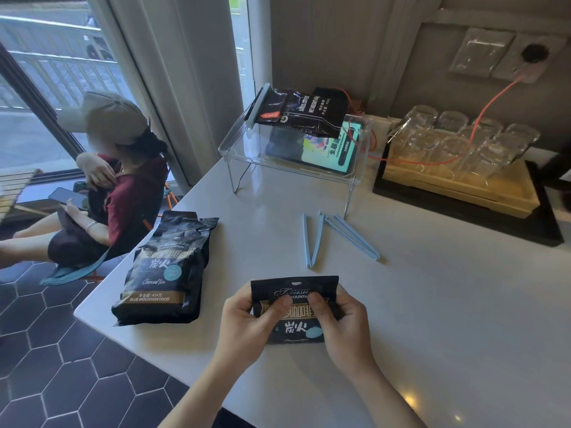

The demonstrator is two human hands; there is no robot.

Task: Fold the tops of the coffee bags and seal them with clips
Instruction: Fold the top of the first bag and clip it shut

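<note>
Both hands, left hand (247, 319) and right hand (343, 319), pinch the black coffee bag (293, 327) with thumbs in front, above the white counter (432, 304), near two blue clips (315, 239).

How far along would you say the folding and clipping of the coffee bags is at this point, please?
Done: one coffee bag lies on the clear shelf with a blue clip across its end. In hand: the left hand and right hand grip a second bag, its top apparently folded over. Left: clipping it, then the third bag, lying unclipped on the table. Two open clips wait beyond.
</note>
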